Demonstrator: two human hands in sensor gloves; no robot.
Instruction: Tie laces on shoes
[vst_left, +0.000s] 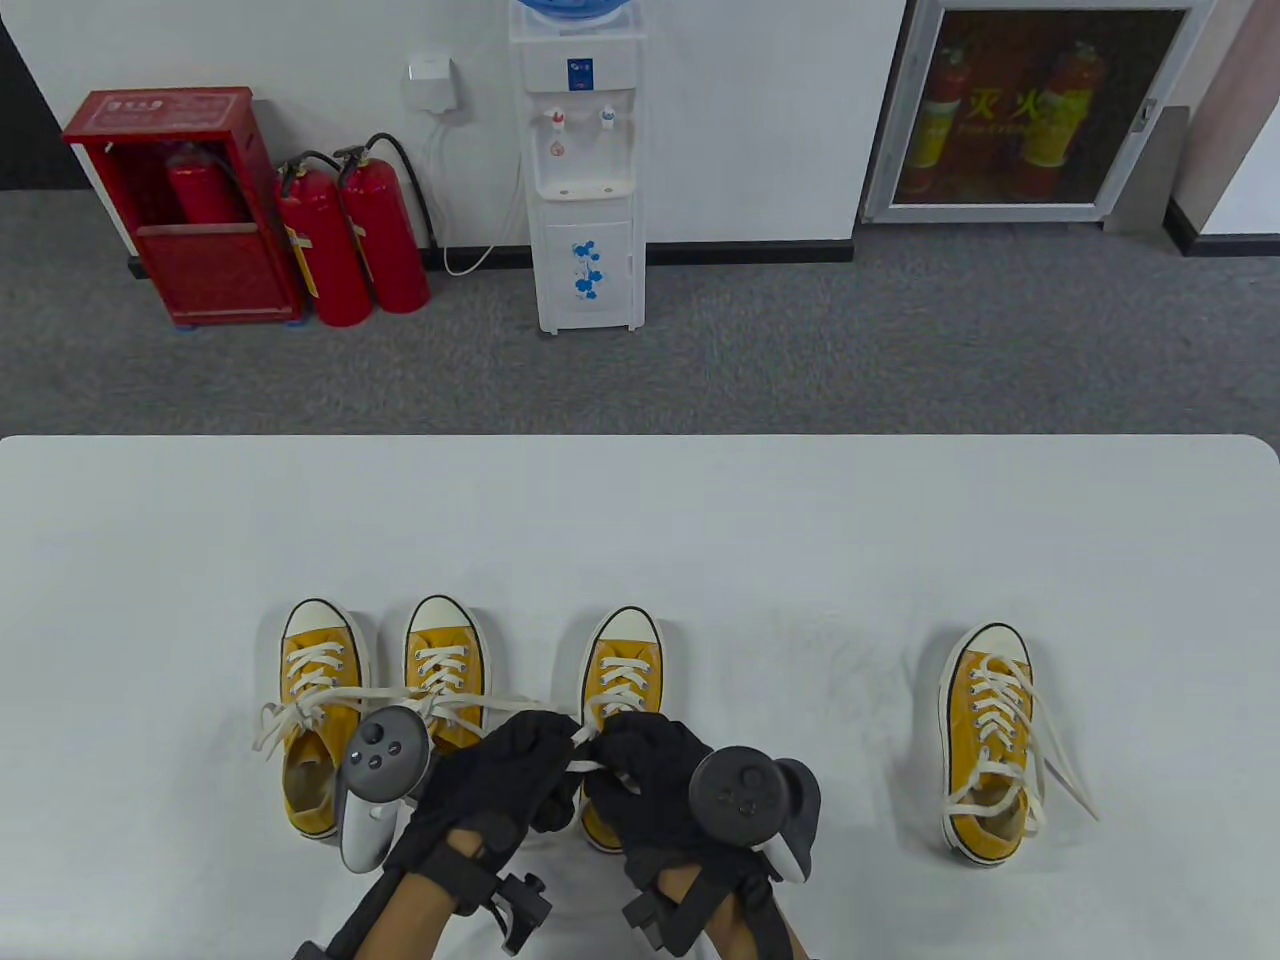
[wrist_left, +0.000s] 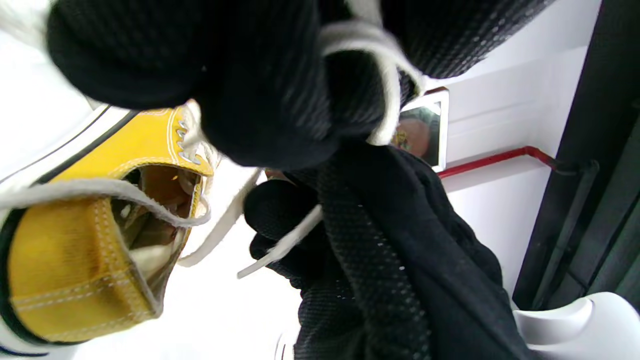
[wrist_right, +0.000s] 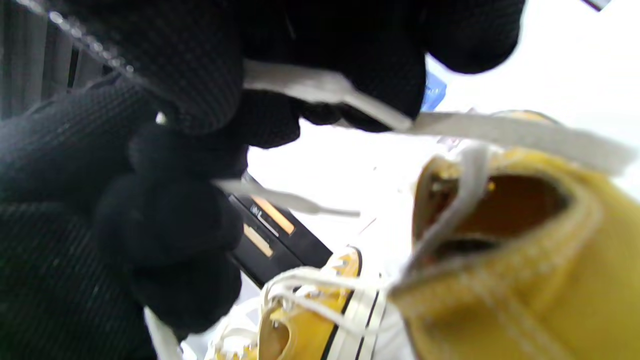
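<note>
Laces (vst_left: 590, 745) of the third yellow sneaker (vst_left: 622, 670) are caught between both gloved hands at six o'clock on the white surface (vst_left: 760, 540). The left hand (vst_left: 490, 790) has its fingers (wrist_left: 260, 100) curled round a white lace strand, which loops over a fingertip in the left wrist view. The right hand (vst_left: 650, 775) pinches another strand of the same lace, its fingers (wrist_right: 200, 80) clenched on it in the right wrist view. The two hands touch each other just above the sneaker's opening.

Four yellow canvas sneakers with white toe caps stand in a row, toes toward twelve o'clock. The far-left sneaker (vst_left: 318, 715) and the second sneaker (vst_left: 445, 660) sit side by side at seven o'clock of the surface; a long lace (vst_left: 400, 695) runs across both toward the hands. The fourth sneaker (vst_left: 988, 735) stands well apart at four o'clock, its laces (vst_left: 1060, 770) lying loose and trailing onto the surface.

Beyond the surface, at eleven o'clock, a red cabinet (vst_left: 190, 210) holds an extinguisher, with two red extinguishers (vst_left: 350, 235) beside it; the white writing on the cabinet's top is too small to read. A white water dispenser (vst_left: 585, 170) stands at twelve o'clock, carrying a small blue label that cannot be read. At one o'clock a glazed wall cabinet (vst_left: 1035, 110) shows yellow Chinese characters, the first two reading 灭火.
</note>
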